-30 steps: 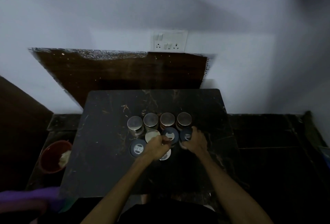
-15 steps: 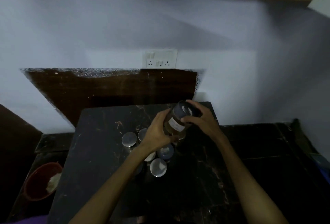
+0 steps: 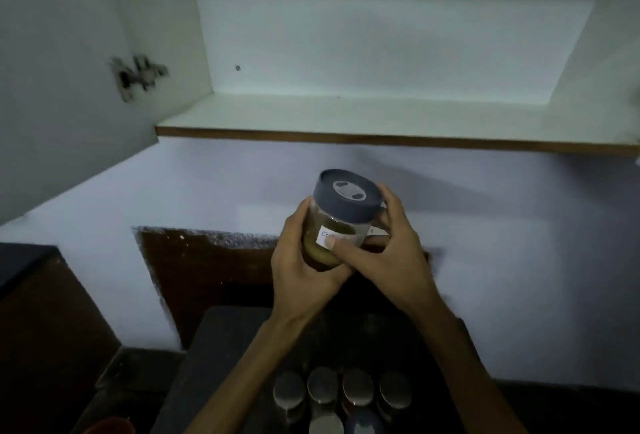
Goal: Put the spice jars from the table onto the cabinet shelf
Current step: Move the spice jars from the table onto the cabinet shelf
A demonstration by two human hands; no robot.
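A clear spice jar point(image 3: 337, 222) with a grey-blue lid and a white label is held up in the air in front of the wall, below the cabinet shelf point(image 3: 346, 115). My left hand point(image 3: 301, 271) grips its left side and bottom. My right hand point(image 3: 388, 253) grips its right side, the thumb pressed across the label. Several other jars point(image 3: 341, 388) with metal lids stand in a row on the dark table point(image 3: 221, 347) at the bottom of the view.
The white cabinet is open, its left door point(image 3: 62, 70) swung out with a hinge showing. The shelf has a brown front edge point(image 3: 381, 140). A dark brown panel point(image 3: 207, 267) lies behind the table. A red bowl rim point(image 3: 110, 425) shows at bottom left.
Both hands have lifted the jar from the table up toward the shelf. The view has tilted upward, so the open cabinet now fills the top.
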